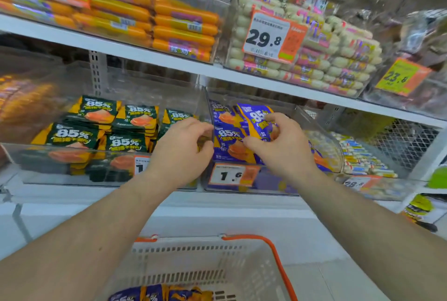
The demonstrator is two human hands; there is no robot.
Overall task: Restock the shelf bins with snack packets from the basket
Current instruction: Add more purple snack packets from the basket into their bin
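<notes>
Purple snack packet (257, 119) is pinched upright by the right hand (283, 146) for slotting into the clear bin (314, 117); the left hand (180, 148), loosely curled, grasps nothing.

The clear bin (297, 117) was open at the top — room above the purple packets (229, 141) under the upper shelf (150, 55). A clear divider wall (208, 109) stood between it and the green packets' bin (72, 167), its front lip low.
</notes>
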